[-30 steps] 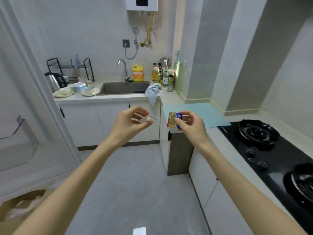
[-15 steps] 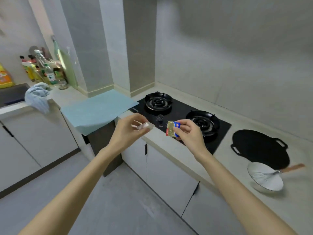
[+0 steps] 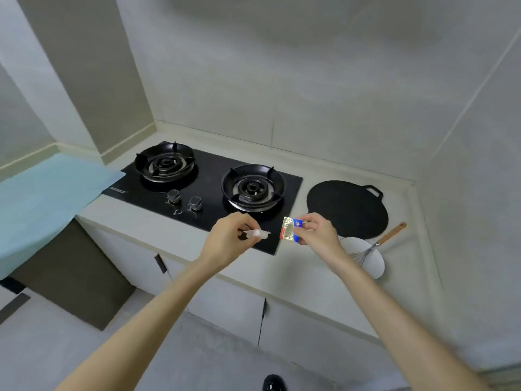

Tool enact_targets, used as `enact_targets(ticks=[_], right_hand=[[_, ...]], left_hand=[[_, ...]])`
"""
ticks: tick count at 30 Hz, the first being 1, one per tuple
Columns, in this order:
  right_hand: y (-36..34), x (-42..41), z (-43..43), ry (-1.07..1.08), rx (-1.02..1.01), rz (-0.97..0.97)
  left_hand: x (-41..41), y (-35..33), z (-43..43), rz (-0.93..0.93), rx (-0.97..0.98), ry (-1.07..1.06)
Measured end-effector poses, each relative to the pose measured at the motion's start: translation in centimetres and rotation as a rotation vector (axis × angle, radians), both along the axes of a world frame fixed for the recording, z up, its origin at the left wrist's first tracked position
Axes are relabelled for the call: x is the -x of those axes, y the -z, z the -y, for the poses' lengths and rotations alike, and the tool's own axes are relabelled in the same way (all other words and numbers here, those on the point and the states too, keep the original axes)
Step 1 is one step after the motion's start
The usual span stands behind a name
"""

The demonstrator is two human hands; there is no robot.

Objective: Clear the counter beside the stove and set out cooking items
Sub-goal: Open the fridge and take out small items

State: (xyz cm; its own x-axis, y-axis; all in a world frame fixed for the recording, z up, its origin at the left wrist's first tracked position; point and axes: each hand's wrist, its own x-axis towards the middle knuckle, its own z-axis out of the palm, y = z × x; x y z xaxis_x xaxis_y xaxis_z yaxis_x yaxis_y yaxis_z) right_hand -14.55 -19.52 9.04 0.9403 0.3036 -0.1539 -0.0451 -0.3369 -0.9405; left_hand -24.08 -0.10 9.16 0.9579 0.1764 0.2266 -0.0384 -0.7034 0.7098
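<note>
Left arm stretches in over the counter, left hand curled with thumb and fingers pinching a small clear plastic piece above the stove's near corner; what it is, I can't make out. Just beside it, the right hand pinches a gold-and-blue packet upright, print unreadable. That wrist hides part of the whisk and white bowl.
</note>
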Motion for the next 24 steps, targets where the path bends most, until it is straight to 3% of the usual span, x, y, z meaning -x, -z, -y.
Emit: enact_targets(ticks=[11,24], right_hand=[[7.3,-13.5,1.7,-0.216,0.500,-0.055],[14.1,-20.3,0.6,-0.410,0.708,-0.274]], left_hand=[[-11.7,9.6,3.1,-0.153,-0.130,0.021],[-17.4,16.5,4.4,-0.242,-0.213,0.174]])
